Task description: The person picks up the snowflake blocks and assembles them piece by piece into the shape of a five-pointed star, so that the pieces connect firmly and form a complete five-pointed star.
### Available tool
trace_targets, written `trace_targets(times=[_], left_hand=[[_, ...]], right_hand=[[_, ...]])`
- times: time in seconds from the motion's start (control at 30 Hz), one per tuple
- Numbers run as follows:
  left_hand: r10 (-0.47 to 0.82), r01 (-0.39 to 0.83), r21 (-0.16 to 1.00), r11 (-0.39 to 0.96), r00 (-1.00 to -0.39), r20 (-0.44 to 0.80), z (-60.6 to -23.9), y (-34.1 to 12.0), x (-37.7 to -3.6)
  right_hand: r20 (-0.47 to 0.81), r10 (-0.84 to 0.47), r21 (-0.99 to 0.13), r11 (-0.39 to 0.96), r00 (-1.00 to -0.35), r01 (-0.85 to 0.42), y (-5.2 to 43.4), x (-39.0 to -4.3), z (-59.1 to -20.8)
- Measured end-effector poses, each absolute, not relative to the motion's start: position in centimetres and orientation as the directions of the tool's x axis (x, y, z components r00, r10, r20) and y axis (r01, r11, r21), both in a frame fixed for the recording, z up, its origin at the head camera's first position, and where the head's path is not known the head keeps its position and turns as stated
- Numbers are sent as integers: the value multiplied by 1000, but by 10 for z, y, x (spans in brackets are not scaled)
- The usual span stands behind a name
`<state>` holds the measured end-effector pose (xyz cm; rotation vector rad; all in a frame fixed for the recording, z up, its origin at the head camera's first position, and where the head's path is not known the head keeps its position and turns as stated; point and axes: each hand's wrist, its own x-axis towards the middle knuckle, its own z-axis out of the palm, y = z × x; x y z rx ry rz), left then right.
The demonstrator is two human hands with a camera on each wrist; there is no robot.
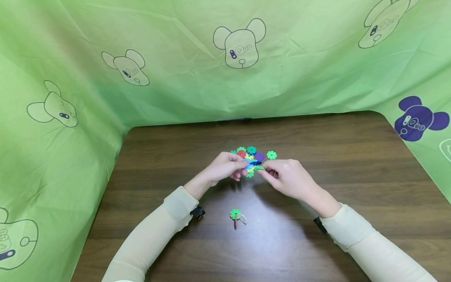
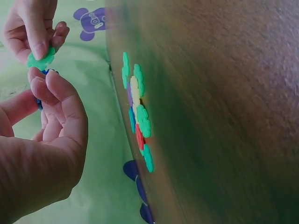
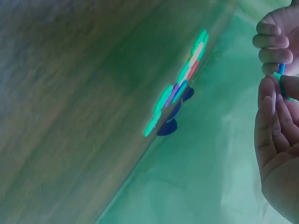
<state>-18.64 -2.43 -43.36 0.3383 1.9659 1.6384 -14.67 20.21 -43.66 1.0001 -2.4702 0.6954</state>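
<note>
Both hands meet above the table in the head view. My left hand point(image 1: 225, 167) pinches blue notched plastic discs point(image 1: 256, 162) between thumb and fingers. Facing it, my right hand point(image 1: 291, 178) pinches a green notched disc point(image 2: 41, 59) by its edge. The green disc touches the blue piece, or nearly so; whether their notches are joined cannot be told. In the right wrist view, fingers cover most of the green disc and only a strip of the blue piece point(image 3: 282, 68) shows.
Loose notched discs lie behind the hands, among them a red disc point(image 1: 241, 154), a purple disc point(image 1: 260, 156) and a green one point(image 1: 271, 155). Nearer on the wooden table point(image 1: 169, 156) stands a small joined piece with a green disc point(image 1: 235, 213). A green cloth point(image 1: 183, 90) hangs around the table.
</note>
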Motion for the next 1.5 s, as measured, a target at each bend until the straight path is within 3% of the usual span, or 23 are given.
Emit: trace_targets(times=[0.63,1.23,1.37,1.5], left_hand=[[533,-155,966,206,-810,-244,-434,-21,-184],[475,-145,970,195,-851,-223,-441,-9,-177],[499,-120,963,241,-836,-229,-438,-16,-180],[551,-66,946,319,-799,-241,-436,-26,-185]], right_hand=[[633,-482,-252,612,-606,-750,196,-146,-446],[675,-496,-173,612,-546,-771,192,-142,-454],[608,-559,-184,592,-564,-785,195,-144,-448],[344,-669,-249,611,-659,-751,212,-149,-434]])
